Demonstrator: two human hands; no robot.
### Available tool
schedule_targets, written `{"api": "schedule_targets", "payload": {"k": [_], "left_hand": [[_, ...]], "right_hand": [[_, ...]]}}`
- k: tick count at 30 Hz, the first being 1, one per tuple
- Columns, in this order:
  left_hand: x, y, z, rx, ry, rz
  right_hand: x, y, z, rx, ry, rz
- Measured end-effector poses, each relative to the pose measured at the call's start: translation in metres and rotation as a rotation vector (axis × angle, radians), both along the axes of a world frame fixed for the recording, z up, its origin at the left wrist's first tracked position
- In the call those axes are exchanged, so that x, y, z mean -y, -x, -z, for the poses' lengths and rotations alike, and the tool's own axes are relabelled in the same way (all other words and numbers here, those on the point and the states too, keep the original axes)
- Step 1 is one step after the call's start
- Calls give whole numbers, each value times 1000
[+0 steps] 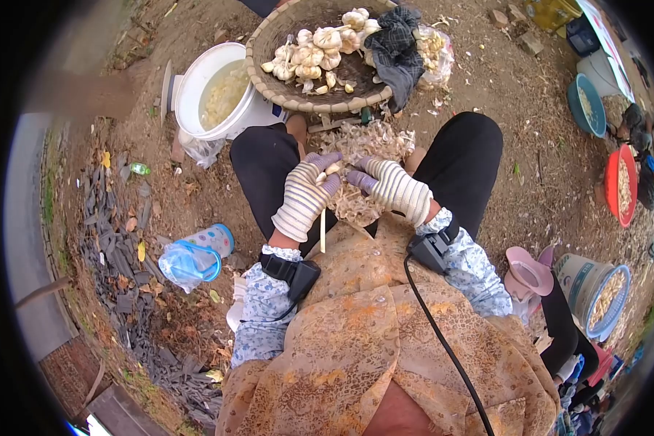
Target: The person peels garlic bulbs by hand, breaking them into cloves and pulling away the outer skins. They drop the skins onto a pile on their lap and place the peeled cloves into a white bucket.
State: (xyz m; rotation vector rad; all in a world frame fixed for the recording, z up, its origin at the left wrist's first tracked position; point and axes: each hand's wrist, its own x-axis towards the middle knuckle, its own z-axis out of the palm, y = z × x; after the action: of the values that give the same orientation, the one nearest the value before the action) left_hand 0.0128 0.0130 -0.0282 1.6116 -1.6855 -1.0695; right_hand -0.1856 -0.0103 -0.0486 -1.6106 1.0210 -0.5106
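My left hand [305, 195], in a striped knit glove with purple fingertips, pinches a piece of garlic [333, 169]. A long pale stem [323, 231] hangs down beside that hand. My right hand [396, 190], gloved alike, is close by on the right, apart from the left. Its fingers are curled toward the garlic, and whatever they hold is hidden. Loose garlic skins [360, 211] lie heaped between my knees beneath both hands. Ahead stands a woven basket [265, 83] with garlic bulbs [309, 57] and a dark checked cloth [396, 54] over its right rim.
A white bucket [187, 98] with peeled cloves in liquid stands left of the basket. A patterned container [214, 240] with a plastic bag lies on the left. At right are a red basin [612, 185], a teal basin [578, 109], a tall bucket [578, 280] and other people.
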Motion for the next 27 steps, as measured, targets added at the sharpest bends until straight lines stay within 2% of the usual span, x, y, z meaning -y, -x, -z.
{"api": "schedule_targets", "payload": {"k": [1, 3, 4, 8, 10, 11, 13, 14, 15, 17, 18, 19, 21, 22, 27], "left_hand": [[1, -1, 0, 0, -1, -1], [2, -2, 0, 279, 164, 160], [1, -2, 2, 283, 136, 165], [2, -10, 1, 275, 130, 247], [1, -14, -2, 6, 30, 241], [-1, -13, -4, 7, 30, 243], [-7, -10, -11, -402, -288, -1], [-7, -12, -8, -472, -300, -18], [-8, -14, -6, -470, -298, -14], [-8, -14, -4, -769, -403, -210], [-7, -12, -3, -775, -381, -222], [-6, -11, -4, -776, -380, -218], [-7, -9, -6, -772, -406, -263], [-8, -6, -8, -770, -408, -258], [-7, 13, 2, -817, -377, -258]], "right_hand": [[-1, -1, -2, 0, -1, -1], [-1, -3, -3, -38, 139, -43], [-1, -4, -2, -23, 166, -48], [0, -1, 0, -92, 199, -123], [-1, -1, 6, -94, 317, -132], [0, 0, 10, -94, 317, -130], [4, 3, 10, -74, 247, -32], [4, 6, 8, -39, 140, -23], [3, 7, 9, -38, 143, -20], [1, 7, 13, 47, -93, 67], [-2, 8, 8, 171, -194, 114], [-3, 8, 3, 171, -192, 116], [-4, 8, -6, 409, -589, 308], [-2, 5, -10, 481, -664, 322], [-1, -9, -16, 577, -649, 280]]}}
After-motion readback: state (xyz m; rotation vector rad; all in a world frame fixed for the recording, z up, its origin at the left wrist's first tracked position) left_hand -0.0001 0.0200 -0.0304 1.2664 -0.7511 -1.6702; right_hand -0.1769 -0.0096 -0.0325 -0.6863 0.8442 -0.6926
